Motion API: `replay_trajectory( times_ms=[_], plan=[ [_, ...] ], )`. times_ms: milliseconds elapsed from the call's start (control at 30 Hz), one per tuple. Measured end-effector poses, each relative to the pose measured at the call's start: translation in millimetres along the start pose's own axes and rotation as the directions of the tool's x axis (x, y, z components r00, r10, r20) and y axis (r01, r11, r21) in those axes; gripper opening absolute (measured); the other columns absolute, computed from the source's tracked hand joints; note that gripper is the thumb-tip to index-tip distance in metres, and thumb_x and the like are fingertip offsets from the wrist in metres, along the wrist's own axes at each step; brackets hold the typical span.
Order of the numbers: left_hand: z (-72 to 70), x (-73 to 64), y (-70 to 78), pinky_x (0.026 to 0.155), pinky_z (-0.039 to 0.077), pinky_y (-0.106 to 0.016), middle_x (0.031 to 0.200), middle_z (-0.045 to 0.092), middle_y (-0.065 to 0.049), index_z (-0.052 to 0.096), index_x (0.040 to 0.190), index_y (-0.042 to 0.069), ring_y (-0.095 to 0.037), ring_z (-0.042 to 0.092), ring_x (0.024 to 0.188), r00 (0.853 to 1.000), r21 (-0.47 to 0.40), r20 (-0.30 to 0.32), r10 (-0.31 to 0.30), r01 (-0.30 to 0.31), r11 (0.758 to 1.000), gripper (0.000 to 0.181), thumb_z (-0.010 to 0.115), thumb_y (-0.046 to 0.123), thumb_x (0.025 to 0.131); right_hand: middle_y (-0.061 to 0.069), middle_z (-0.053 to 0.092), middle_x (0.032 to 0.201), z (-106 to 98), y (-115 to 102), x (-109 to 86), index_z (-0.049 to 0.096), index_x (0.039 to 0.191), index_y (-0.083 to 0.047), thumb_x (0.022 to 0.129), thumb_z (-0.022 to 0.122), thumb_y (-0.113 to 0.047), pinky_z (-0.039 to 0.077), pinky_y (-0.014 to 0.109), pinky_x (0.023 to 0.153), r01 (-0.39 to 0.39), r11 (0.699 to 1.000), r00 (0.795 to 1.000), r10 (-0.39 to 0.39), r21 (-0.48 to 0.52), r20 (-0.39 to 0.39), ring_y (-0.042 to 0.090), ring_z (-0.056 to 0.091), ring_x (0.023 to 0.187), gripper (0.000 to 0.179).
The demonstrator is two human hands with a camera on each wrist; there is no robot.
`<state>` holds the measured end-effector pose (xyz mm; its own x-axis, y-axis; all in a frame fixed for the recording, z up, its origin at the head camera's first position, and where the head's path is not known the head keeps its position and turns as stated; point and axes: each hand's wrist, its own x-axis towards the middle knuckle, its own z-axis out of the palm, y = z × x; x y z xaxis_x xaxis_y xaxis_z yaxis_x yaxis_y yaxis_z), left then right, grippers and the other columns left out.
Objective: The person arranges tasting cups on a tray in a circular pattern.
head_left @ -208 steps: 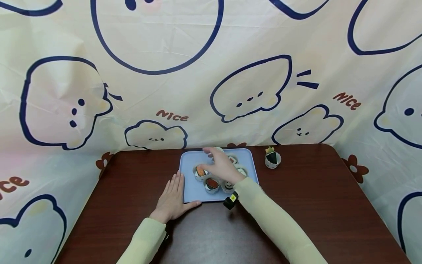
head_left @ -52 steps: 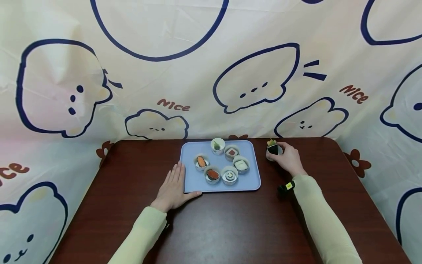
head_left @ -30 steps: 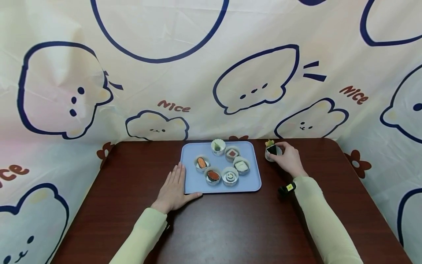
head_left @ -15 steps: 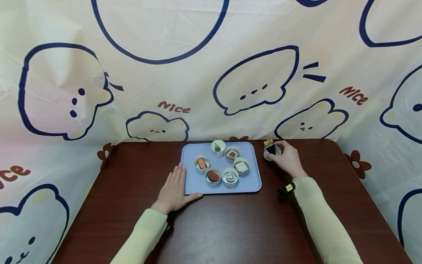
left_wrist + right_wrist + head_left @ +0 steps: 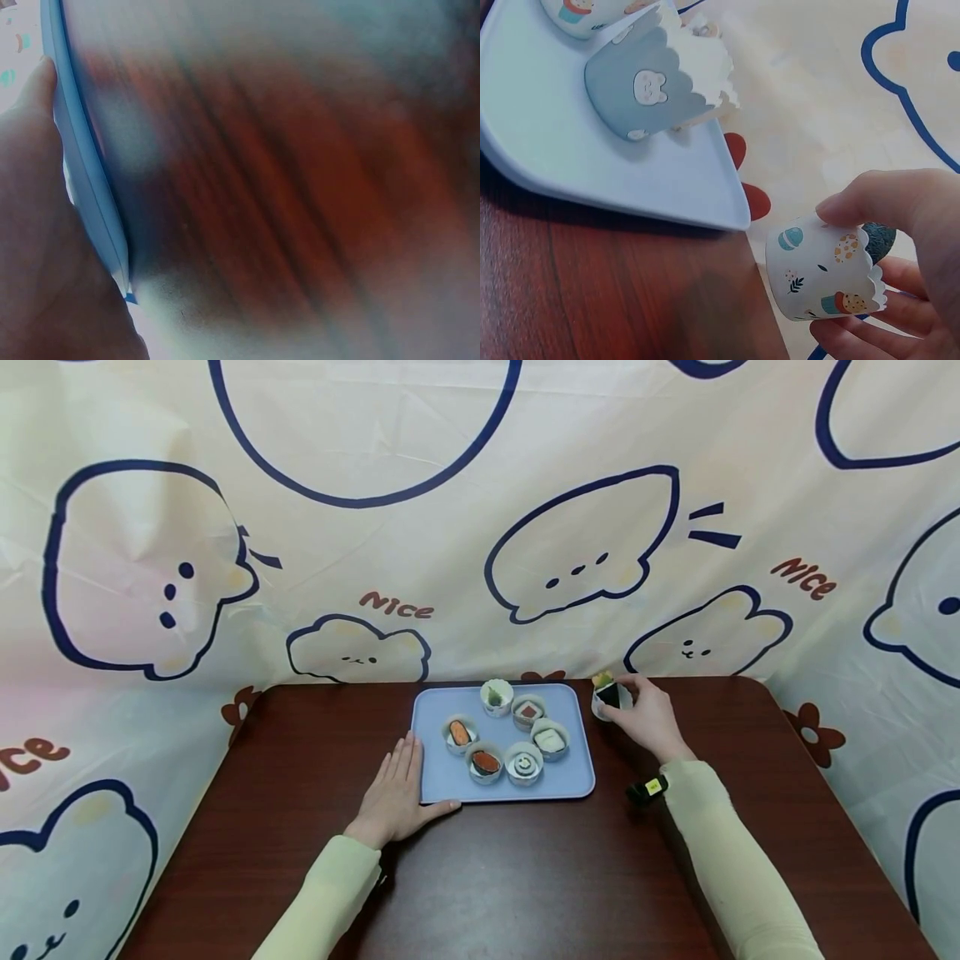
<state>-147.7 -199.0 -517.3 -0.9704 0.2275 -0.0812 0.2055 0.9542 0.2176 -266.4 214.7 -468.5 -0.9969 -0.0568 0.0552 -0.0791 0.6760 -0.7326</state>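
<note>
My right hand (image 5: 651, 720) grips a white paper baking cup (image 5: 817, 270) printed with small cupcakes, thumb on one side and fingers on the other. Inside it are a black, seaweed-like piece (image 5: 609, 696) and a yellow-green bit. The cup is just right of the blue tray (image 5: 441, 781); whether it touches the table cannot be told. My left hand (image 5: 390, 802) lies flat with straight fingers along the tray's left edge, its thumb (image 5: 41, 86) against the near rim. Several filled paper cups stand on the tray, among them one with an orange piece (image 5: 459, 732) and one with a smiling face (image 5: 523, 764).
The tray sits at the back of the dark wooden table (image 5: 517, 877). Behind the table hangs a cartoon-printed cloth (image 5: 450, 568). A cup with a bear print (image 5: 637, 82) stands near the tray's right end.
Earlier my right hand was over the tray; then it took hold of the cup on the right. In the last second, hand and cup have shifted slightly left, closer to the tray. The left hand stays put.
</note>
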Motion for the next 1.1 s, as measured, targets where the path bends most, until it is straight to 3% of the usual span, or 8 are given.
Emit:
replay_trajectory(
  times_ms=[367,633,900,1100],
  plan=[
    [5.2,-1.0,-3.7,0.121,0.014,-0.052,0.167,0.008,-0.023,0.015,0.160,-0.006,-0.037,0.008,0.153,0.999,-0.006,-0.037,0.012,-0.012,1.000,0.127,0.047,0.089,0.082,0.022,0.058,0.134,2,-14,0.5,0.054,0.138,-0.002,0.090,0.079,-0.027,0.048,0.053,0.093,0.057,0.998,0.998,-0.057,0.019,-0.017,0.037,0.056,0.111,0.060],
    [4.0,-0.8,-1.7,0.120,0.016,-0.053,0.166,0.012,-0.025,0.018,0.159,-0.007,-0.039,0.011,0.152,0.999,-0.011,-0.049,0.015,-0.016,1.000,0.126,0.052,0.086,0.082,0.021,0.057,0.135,5,-29,-1.5,0.055,0.139,-0.005,0.088,0.080,-0.026,0.049,0.054,0.092,0.085,0.996,0.996,-0.085,0.028,-0.013,0.036,0.056,0.113,0.060],
    [10.8,1.7,-4.1,0.121,0.014,-0.052,0.167,0.009,-0.022,0.015,0.160,-0.004,-0.036,0.008,0.153,0.998,-0.007,-0.058,0.020,-0.020,1.000,0.126,0.049,0.087,0.082,0.017,0.059,0.132,10,-45,-4.3,0.056,0.136,-0.005,0.088,0.080,-0.027,0.049,0.045,0.082,0.132,0.990,0.991,-0.132,0.043,-0.008,0.030,0.057,0.103,0.059],
    [10.6,0.1,-5.2,0.121,0.014,-0.052,0.167,0.008,-0.022,0.014,0.160,-0.005,-0.037,0.008,0.153,0.998,-0.024,-0.063,0.018,-0.020,1.000,0.125,0.051,0.086,0.082,0.012,0.060,0.134,17,-56,-0.9,0.059,0.134,-0.008,0.087,0.083,-0.023,0.051,0.046,0.086,0.205,0.977,0.979,-0.205,0.065,-0.017,0.030,0.058,0.113,0.055]
  ],
)
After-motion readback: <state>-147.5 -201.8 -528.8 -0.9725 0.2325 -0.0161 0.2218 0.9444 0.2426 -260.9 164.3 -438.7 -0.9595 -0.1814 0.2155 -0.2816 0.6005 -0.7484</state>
